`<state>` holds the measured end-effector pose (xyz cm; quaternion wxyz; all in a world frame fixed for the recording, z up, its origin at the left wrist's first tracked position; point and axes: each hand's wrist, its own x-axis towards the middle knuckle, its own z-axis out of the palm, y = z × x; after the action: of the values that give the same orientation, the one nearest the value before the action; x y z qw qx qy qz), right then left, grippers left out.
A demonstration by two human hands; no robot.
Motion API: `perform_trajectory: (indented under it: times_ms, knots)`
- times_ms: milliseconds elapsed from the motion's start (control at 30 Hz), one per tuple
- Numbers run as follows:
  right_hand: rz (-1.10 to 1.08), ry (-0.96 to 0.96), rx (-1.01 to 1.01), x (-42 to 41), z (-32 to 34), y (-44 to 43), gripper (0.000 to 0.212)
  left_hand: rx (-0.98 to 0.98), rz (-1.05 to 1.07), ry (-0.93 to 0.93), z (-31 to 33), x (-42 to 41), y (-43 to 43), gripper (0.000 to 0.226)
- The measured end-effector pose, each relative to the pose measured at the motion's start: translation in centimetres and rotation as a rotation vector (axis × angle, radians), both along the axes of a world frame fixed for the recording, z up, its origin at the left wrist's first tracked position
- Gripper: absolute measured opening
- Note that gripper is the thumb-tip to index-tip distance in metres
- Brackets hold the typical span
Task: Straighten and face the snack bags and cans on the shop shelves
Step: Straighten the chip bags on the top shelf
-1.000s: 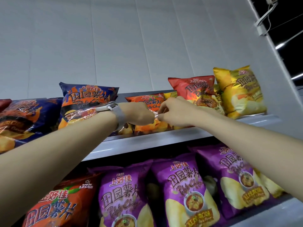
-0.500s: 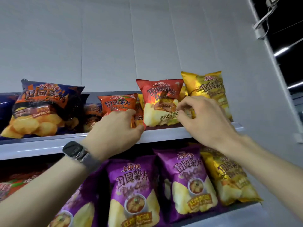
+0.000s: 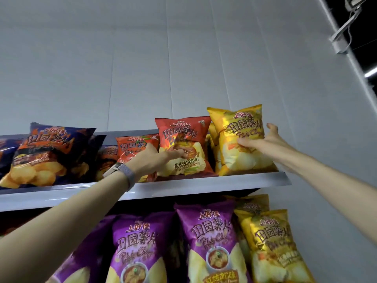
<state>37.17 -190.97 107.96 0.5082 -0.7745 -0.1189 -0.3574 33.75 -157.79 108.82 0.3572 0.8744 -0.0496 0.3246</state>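
R hand grips yellow bag at right end of top shelf, thumb on its side edge, fingers across front. L hand rests flat-fingered on red bag just beside. Stand both upright, labels fwd, bases square w/ front edge; light grip, chips crush.

Single head-worn wide-angle view from below the white metal top shelf, tilted upward, close up, facing the pale grey panelled back wall.

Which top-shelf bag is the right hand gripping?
The yellow bag at the right end of the top shelf; the right hand grips its side. The left hand touches the red bag beside it.
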Motion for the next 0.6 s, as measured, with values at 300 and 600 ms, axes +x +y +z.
perform_trajectory:
  times_ms: [300, 600]
  knots:
    - [0.251, 0.093, -0.069, 4.9, 0.3, -2.2, 0.143, -0.302, -0.225, -0.042, 0.6, 2.5, -1.3, 0.090]
    - [0.209, 0.008, -0.059, 3.0, -0.7, 1.4, 0.154, -0.581, -0.252, -0.356, 4.1, -2.0, 1.5, 0.054]
